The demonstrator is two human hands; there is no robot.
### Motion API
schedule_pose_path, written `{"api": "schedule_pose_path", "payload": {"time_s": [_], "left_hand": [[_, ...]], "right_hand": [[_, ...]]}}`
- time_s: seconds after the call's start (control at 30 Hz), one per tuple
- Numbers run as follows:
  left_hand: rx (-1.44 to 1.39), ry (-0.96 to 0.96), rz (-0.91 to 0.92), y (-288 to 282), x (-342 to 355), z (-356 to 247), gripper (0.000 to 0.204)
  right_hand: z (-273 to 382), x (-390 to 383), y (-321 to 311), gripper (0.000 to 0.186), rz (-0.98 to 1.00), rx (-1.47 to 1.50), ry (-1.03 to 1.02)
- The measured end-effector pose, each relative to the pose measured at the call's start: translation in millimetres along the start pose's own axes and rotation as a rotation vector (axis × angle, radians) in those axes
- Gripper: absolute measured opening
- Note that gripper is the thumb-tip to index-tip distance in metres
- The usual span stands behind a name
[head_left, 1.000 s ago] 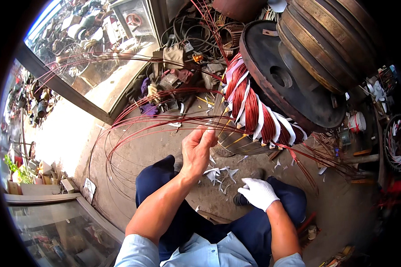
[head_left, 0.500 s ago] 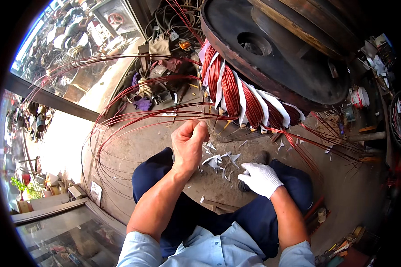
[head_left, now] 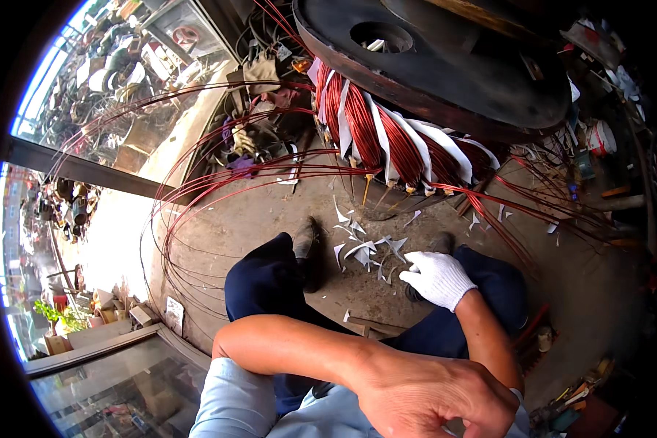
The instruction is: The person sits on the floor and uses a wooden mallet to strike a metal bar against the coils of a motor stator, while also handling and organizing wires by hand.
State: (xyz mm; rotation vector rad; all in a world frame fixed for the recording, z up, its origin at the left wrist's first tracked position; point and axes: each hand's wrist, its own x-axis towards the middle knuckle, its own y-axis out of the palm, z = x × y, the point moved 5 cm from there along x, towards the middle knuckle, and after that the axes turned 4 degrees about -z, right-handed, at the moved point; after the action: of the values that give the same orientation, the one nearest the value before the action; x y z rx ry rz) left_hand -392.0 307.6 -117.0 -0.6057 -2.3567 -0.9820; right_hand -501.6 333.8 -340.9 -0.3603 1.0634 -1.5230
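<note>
My bare left hand [head_left: 438,401] is across my pale blue shirt [head_left: 233,394] at the bottom, fingers curled and partly out of view; I cannot make out what they hold. My right hand [head_left: 436,279], in a white knit glove, hovers by my right knee, fingers loosely bent and apart, holding nothing visible. Above it, a winding of red copper wire [head_left: 360,124] with white strips [head_left: 438,146] lies beside a large black metal end plate [head_left: 467,80]. Long loose red wires [head_left: 219,177] loop out to the left and hang at the right.
Torn white scraps [head_left: 361,248] lie on the concrete floor [head_left: 233,230] between my shoes [head_left: 308,248]. A glass panel [head_left: 117,387] stands at lower left, a framed opening [head_left: 77,168] at upper left with piled scrap beyond. Tools [head_left: 580,394] lie at lower right; gloves and cables [head_left: 259,77] are heaped behind the wires.
My left hand has left the wire ends and moved down and right across my body. My view has shifted, so the winding sits higher and further left. My gloved hand stays near my knee.
</note>
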Motion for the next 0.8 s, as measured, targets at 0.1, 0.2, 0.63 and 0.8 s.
{"api": "schedule_pose_path", "payload": {"time_s": [0.1, 0.2, 0.63, 0.8], "left_hand": [[-0.153, 0.042, 0.013, 3, 10, -3, 0.049], [-0.158, 0.136, 0.011, 1, 12, -2, 0.049], [0.098, 0.201, -0.01, -3, 10, -14, 0.041], [0.396, 0.476, -0.433, -7, 10, -31, 0.017]], "right_hand": [[-6, -1, 4, 0.041, -0.035, -0.009, -0.001], [-11, -4, 6, 0.04, -0.05, -0.05, -0.01], [-3, 4, 7, 0.042, -0.005, -0.062, 0.011], [-10, 1, 7, 0.043, -0.039, -0.061, -0.001]]}}
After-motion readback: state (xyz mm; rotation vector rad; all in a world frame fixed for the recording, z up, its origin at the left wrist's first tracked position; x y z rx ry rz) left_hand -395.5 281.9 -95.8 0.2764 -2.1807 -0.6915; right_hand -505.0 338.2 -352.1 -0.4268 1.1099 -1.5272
